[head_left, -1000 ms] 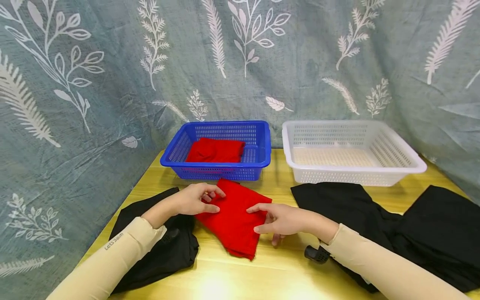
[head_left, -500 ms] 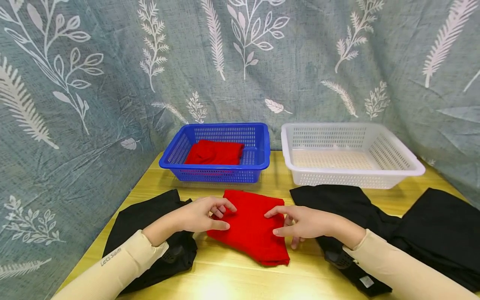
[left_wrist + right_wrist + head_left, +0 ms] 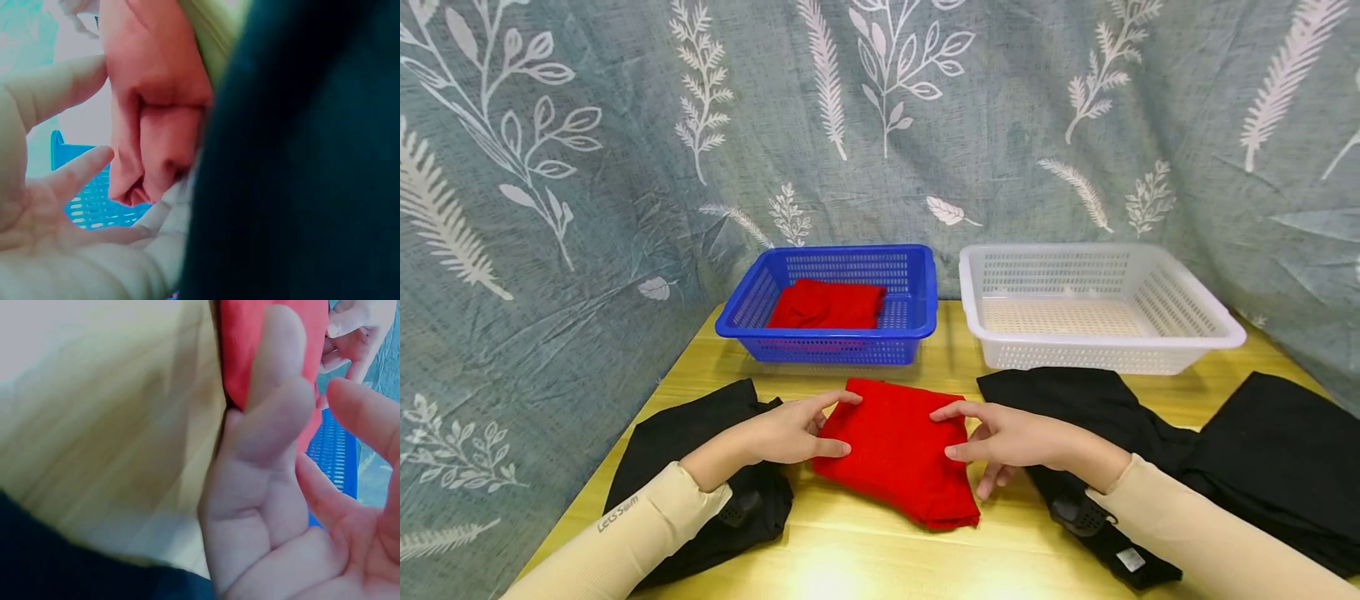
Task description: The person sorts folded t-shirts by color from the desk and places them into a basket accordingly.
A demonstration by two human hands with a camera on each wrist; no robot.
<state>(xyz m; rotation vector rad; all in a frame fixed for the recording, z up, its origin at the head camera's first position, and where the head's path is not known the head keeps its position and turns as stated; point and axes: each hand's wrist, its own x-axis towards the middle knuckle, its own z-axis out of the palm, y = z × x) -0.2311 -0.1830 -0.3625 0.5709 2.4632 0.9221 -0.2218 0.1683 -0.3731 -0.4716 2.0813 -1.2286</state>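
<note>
Left hand (image 3: 786, 433) and right hand (image 3: 1030, 437), fingers apart, flank the red cloth (image 3: 898, 454), probably to steady its folds. The blue basket (image 3: 827, 332) sits behind, perhaps for easy reach.

left hand (image 3: 786, 433): spread, turned inward | right hand (image 3: 1018, 435): spread, turned inward
</note>
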